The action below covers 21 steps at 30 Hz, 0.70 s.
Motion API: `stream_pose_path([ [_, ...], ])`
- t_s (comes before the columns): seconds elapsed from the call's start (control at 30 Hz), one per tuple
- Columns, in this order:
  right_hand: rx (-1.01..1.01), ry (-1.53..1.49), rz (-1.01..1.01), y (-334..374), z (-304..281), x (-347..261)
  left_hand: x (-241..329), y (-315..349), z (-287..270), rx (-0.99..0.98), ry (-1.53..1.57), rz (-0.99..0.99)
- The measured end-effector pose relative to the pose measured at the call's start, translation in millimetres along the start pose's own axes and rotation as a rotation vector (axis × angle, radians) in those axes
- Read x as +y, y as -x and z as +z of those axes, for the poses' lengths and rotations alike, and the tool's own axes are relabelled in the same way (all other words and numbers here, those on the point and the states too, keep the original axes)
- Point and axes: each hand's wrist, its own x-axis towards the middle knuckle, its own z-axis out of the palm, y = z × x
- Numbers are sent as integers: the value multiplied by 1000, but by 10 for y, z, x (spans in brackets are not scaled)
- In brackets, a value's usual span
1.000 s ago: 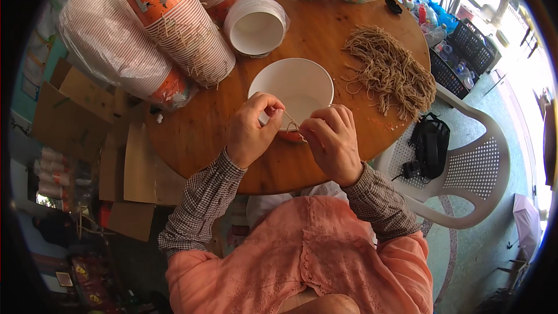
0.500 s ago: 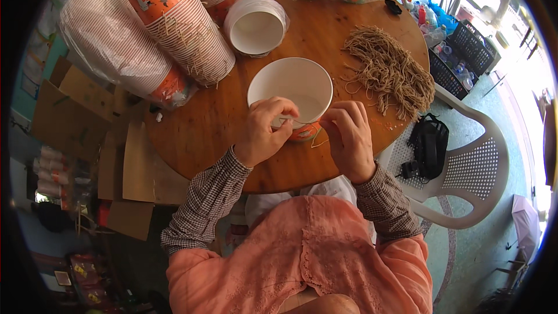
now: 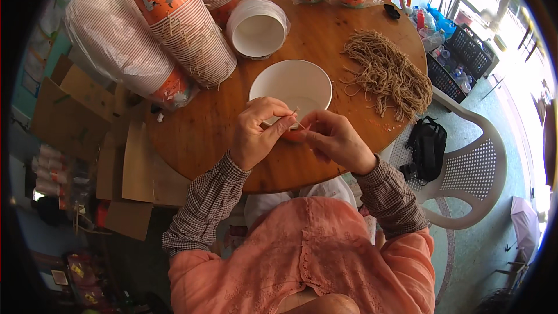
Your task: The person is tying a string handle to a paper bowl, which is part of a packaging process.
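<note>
A white-lined paper bucket (image 3: 290, 84) with an orange outside stands at the middle of the round table, its mouth up. Over its near rim, my left hand (image 3: 254, 134) pinches a thin piece of twine (image 3: 299, 122) between thumb and forefinger. My right hand (image 3: 342, 143) has come close beside it, thumb and fingers closed on the same twine. Both hands hide the near side of the bucket. A heap of loose tan twine (image 3: 388, 75) lies to the right. At the left leans a stack of orange-patterned buckets (image 3: 195, 40) with twine strands along its side.
More bucket stacks in clear plastic (image 3: 125, 40) crowd the left of the wooden table (image 3: 192, 139). A wrapped white bucket (image 3: 257, 30) lies behind mine. On the right, a white plastic chair (image 3: 474, 168) holds a black bag (image 3: 429, 148). Open cardboard boxes (image 3: 138, 166) stand at the left.
My right hand has moved left and turned inward, meeting my left hand at the twine. My left hand stays almost in place.
</note>
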Motion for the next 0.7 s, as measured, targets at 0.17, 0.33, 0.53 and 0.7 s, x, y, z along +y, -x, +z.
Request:
stream_pose_path([
  [0.17, 98, 74, -130, -48, -36, -173, -104, 141, -1, -16, -146, 91],
  [0.33, 175, -242, -105, -71, -102, -521, -231, 201, 50, 46, -185, 51],
  [0.53, 137, -473, -191, 19, -323, -752, -226, 248, 62, -24, -296, 115],
  [0.7, -37, -585, -82, 76, -496, -699, -266, 264, -152, -131, -428, 211],
])
